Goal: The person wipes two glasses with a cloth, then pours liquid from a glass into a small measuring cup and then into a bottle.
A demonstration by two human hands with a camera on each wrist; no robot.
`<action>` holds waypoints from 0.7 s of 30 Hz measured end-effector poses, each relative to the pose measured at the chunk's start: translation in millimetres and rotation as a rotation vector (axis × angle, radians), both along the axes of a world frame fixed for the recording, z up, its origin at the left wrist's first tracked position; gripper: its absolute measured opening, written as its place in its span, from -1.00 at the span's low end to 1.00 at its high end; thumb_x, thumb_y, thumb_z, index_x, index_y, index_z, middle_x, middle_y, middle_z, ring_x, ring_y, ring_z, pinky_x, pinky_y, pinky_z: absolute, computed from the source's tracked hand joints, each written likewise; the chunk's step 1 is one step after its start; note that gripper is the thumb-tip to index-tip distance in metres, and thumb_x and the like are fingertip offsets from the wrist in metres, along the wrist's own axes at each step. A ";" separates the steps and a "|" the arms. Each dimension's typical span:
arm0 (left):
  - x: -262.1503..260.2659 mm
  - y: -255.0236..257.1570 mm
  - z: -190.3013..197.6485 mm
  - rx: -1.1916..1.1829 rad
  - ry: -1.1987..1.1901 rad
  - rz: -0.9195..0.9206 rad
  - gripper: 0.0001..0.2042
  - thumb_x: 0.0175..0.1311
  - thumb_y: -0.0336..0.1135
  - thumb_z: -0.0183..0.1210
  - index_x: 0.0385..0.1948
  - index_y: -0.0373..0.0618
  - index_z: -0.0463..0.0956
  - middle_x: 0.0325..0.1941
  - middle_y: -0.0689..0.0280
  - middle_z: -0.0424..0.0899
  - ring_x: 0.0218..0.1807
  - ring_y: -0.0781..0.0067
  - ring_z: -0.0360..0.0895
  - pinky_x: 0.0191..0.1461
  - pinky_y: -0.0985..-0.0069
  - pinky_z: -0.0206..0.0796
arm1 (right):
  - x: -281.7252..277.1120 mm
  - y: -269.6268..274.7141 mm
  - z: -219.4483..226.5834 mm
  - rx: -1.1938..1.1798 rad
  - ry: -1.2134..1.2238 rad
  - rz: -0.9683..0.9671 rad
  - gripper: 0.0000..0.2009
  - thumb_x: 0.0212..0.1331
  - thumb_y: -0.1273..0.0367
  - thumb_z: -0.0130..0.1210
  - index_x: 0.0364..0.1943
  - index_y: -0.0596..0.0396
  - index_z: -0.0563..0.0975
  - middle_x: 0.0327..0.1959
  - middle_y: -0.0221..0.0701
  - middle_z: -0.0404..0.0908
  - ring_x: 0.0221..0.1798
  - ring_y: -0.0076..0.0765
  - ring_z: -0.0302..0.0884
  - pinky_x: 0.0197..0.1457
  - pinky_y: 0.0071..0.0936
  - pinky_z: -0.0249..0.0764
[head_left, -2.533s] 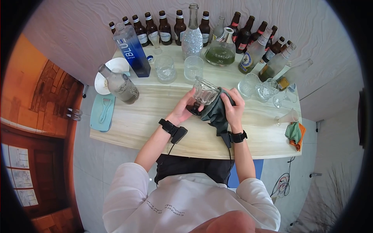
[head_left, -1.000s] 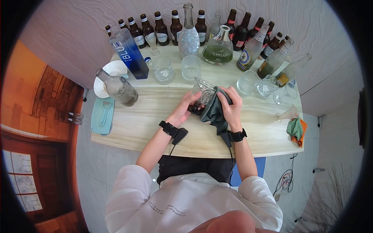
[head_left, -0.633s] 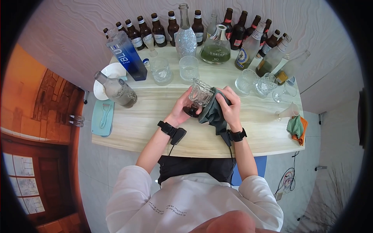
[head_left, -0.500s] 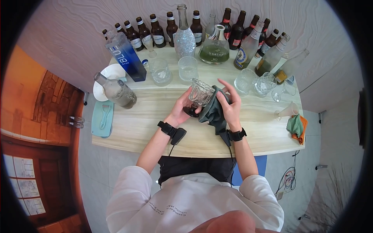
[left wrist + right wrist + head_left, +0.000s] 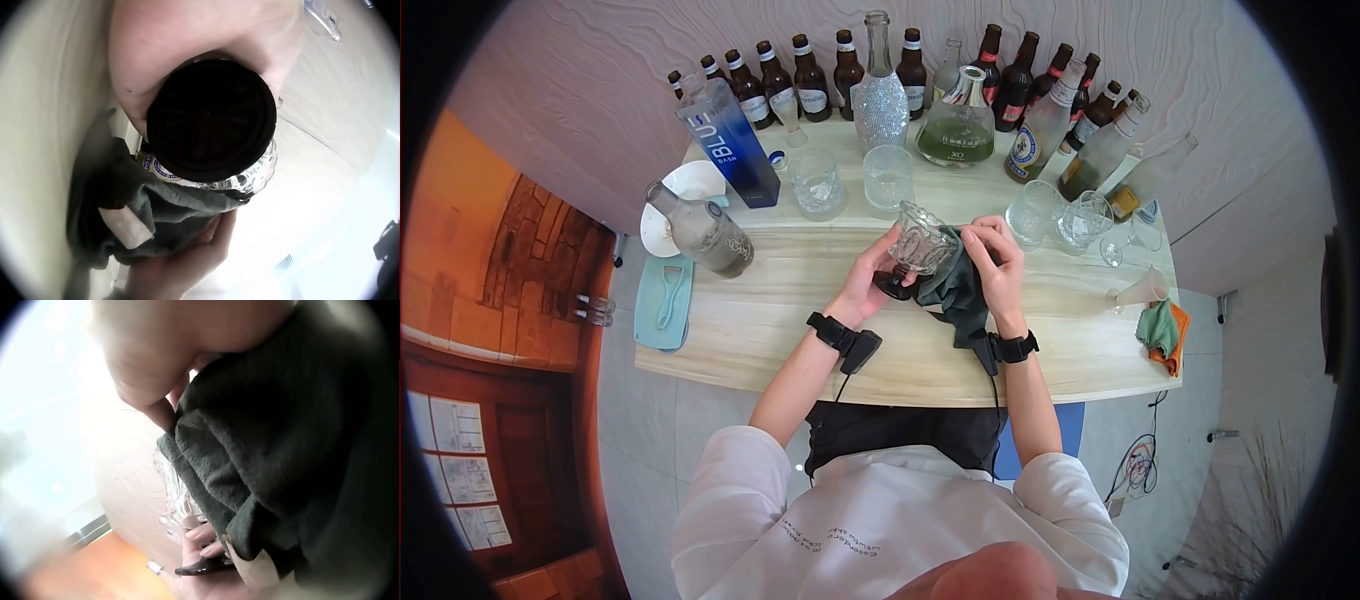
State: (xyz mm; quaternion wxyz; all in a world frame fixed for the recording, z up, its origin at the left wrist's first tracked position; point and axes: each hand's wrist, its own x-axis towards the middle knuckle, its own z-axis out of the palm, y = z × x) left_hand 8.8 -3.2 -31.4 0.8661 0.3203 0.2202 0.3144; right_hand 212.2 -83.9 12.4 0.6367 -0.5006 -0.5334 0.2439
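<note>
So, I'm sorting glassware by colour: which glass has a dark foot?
The patterned goblet gripped in the left hand: its foot is dark, whereas the other glasses look clear.

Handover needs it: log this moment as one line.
left hand: holds dark-footed glass, tilted | right hand: pinches dark green cloth | cloth: at glass bowl

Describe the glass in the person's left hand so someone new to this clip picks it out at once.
Start at the pale wooden table and find the person's left hand over its middle. The glass tilts in that hand, its bowl against a dark green cloth held by the right hand. Unlike the clear glasses standing farther back, it has a dark round foot.
</note>
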 end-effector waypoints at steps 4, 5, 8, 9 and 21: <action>-3.7 3.0 1.4 -0.041 -0.103 -0.030 -0.50 0.57 0.16 0.01 0.18 -0.09 0.52 0.01 0.33 0.69 -0.19 0.49 0.56 -0.25 0.51 0.40 | -0.1 -3.1 4.5 -0.004 -0.056 0.102 -0.86 0.34 0.42 0.26 -0.12 0.19 0.72 -0.06 -0.37 0.51 0.00 -0.39 0.47 0.09 -0.50 0.37; -2.9 3.0 2.3 -0.045 -0.082 -0.027 -0.49 0.57 0.17 0.00 0.17 -0.10 0.52 0.00 0.33 0.69 -0.20 0.48 0.57 -0.24 0.50 0.42 | -0.2 -3.6 4.8 0.006 -0.076 0.111 -0.85 0.34 0.42 0.26 -0.12 0.19 0.71 -0.05 -0.36 0.51 0.02 -0.37 0.47 0.12 -0.48 0.37; -1.9 0.4 10.5 -0.023 -0.010 -0.027 -0.46 0.57 0.20 -0.04 0.16 -0.12 0.52 -0.04 0.32 0.70 -0.21 0.48 0.60 -0.19 0.49 0.47 | -1.5 -4.1 4.1 0.026 -0.124 0.117 -0.85 0.32 0.42 0.27 -0.11 0.18 0.71 -0.04 -0.34 0.51 0.07 -0.32 0.47 0.17 -0.43 0.37; -1.8 -1.7 15.0 0.009 0.019 -0.036 -0.45 0.57 0.22 -0.05 0.16 -0.13 0.52 -0.06 0.32 0.70 -0.21 0.48 0.61 -0.17 0.49 0.48 | -1.8 -3.8 3.7 0.027 -0.133 0.100 -0.85 0.32 0.42 0.27 -0.12 0.18 0.71 -0.05 -0.34 0.51 0.06 -0.32 0.48 0.17 -0.43 0.38; 1.5 -6.2 15.8 0.287 0.141 -0.055 -0.50 0.31 0.01 0.37 0.13 -0.12 0.54 -0.11 0.39 0.70 -0.20 0.61 0.61 -0.06 0.58 0.47 | -2.5 -2.6 3.2 0.007 -0.060 0.048 -0.84 0.35 0.38 0.28 -0.18 0.21 0.74 -0.11 -0.35 0.52 0.01 -0.35 0.46 0.11 -0.46 0.37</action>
